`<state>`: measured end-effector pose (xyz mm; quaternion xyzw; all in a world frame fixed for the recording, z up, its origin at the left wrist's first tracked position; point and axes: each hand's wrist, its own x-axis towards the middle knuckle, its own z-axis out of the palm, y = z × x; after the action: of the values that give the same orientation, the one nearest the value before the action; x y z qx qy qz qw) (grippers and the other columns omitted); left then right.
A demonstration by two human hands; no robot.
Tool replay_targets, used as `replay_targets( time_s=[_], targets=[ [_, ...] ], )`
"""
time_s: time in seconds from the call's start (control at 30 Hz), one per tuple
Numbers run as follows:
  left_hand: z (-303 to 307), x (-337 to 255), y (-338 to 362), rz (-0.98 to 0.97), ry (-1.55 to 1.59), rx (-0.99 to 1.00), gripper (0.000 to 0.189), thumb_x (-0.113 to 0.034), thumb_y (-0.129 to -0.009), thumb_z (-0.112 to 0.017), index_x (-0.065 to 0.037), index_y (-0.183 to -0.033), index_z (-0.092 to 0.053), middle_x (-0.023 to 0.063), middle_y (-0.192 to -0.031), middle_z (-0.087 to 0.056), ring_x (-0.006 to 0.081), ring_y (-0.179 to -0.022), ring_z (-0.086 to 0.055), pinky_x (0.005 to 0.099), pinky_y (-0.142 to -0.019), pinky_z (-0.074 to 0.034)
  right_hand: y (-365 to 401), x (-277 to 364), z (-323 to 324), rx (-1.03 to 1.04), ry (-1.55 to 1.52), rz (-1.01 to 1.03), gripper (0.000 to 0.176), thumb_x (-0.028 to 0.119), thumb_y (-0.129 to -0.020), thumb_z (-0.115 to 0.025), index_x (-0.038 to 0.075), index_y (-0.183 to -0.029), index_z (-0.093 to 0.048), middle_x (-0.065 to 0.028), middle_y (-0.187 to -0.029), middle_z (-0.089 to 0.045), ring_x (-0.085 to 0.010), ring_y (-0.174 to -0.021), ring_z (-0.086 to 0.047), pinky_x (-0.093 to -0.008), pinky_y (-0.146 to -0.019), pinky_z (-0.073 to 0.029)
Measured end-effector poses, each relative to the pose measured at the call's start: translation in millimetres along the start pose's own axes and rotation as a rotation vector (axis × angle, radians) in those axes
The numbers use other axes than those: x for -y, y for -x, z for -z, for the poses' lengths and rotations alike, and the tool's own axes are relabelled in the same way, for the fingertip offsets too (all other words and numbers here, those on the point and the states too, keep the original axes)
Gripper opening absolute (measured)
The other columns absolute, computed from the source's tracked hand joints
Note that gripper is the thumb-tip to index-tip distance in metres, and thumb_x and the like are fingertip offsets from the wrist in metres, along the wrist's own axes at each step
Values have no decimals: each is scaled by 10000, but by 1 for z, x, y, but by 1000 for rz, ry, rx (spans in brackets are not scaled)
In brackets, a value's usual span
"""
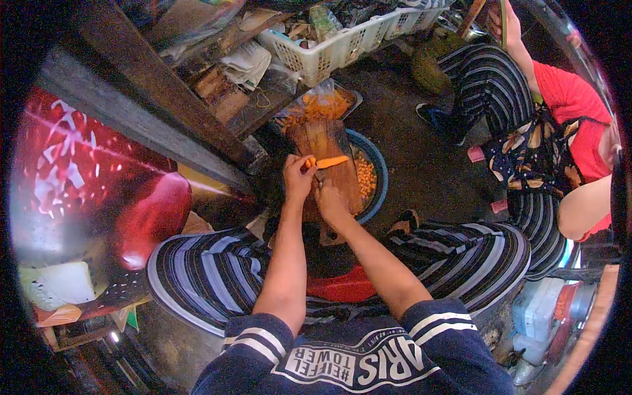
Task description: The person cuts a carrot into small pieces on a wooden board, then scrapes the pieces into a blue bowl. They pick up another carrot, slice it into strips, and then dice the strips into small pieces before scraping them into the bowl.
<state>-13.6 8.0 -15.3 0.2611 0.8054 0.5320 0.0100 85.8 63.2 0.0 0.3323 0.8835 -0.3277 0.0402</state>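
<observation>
A peeled orange carrot lies across the wooden cutting board, its thin end pointing right. My left hand is closed on the carrot's thick end. Just below the carrot, my right hand is closed around a knife, mostly hidden by the fingers. A blue tub holding small diced carrot pieces sits under the board's right side. Beyond the board, a tray carries a heap of orange scraps in clear plastic.
A white plastic basket with mixed goods stands at the far side. Wooden beams slant across the left. Another person in a red top sits close on the right. Plastic containers stand at lower right.
</observation>
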Motion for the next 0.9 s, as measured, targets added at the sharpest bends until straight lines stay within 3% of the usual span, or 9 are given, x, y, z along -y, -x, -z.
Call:
replay_targets(
  time_s=[0.23,0.3,0.43,0.5,0.67,0.77,0.83,0.87,0.9],
  targets=[
    [4,-2,-5,1,79,-20,223,-8,-680,-679,-1,-899,-637,68,-844,-546,170,-777,-540,269,-702,-441,-6,-14,-14,5,8,-8,349,262,-839,-486,-24,-1036,-452,-267,-784,-604,-435,-769,-590,-509,-692,-467],
    [11,-7,-15,-102,188,-163,248,0,-694,-687,31,-928,-612,71,-774,-527,155,-662,-524,245,-612,-431,-7,-19,-21,-33,13,-5,362,300,-843,-481,-31,-984,-518,-275,-778,-599,-436,-762,-587,-503,-683,-469],
    [34,-10,-33,94,81,-128,193,-114,-726,-694,11,-859,-632,96,-751,-588,154,-645,-562,255,-609,-445,-4,-23,-3,-59,-207,89,369,313,-835,-490,-38,-903,-583,-280,-780,-593,-428,-759,-585,-501,-680,-466],
    [36,-10,-32,460,-298,315,299,-266,-695,-721,16,-763,-647,126,-696,-631,180,-635,-619,282,-590,-472,11,-19,25,-9,-119,48,383,325,-826,-503,-41,-844,-613,-277,-802,-593,-420,-766,-584,-497,-679,-463],
    [1,7,-20,605,-353,469,427,-368,-659,-726,47,-684,-628,172,-702,-637,269,-677,-638,346,-628,-501,16,-45,17,-53,-51,138,331,280,-805,-546,-34,-902,-582,-262,-778,-594,-427,-759,-577,-490,-664,-461],
    [-13,23,-17,440,-579,431,438,-379,-675,-704,37,-787,-625,182,-768,-635,309,-745,-628,369,-666,-497,19,-53,17,-120,-60,221,293,227,-795,-560,-38,-921,-557,-264,-775,-587,-431,-766,-569,-480,-654,-458],
    [-20,44,-10,580,-308,237,447,-303,-683,-702,22,-964,-577,203,-982,-595,319,-903,-592,374,-733,-480,23,-52,19,-126,-103,244,276,199,-792,-561,-41,-926,-545,-266,-776,-582,-431,-771,-566,-474,-649,-456],
    [-16,49,-5,584,-309,234,447,-303,-683,-702,22,-964,-577,203,-982,-595,319,-903,-592,374,-733,-480,25,-52,20,-142,-116,258,270,191,-793,-557,-49,-917,-545,-270,-786,-579,-430,-777,-564,-472,-646,-453],
    [-6,47,4,425,-277,271,472,-243,-681,-698,7,-1048,-538,208,-1091,-535,313,-992,-546,375,-801,-454,27,-52,21,-158,-127,273,264,182,-794,-554,-56,-908,-545,-274,-796,-576,-429,-783,-562,-470,-644,-450]
  ],
)
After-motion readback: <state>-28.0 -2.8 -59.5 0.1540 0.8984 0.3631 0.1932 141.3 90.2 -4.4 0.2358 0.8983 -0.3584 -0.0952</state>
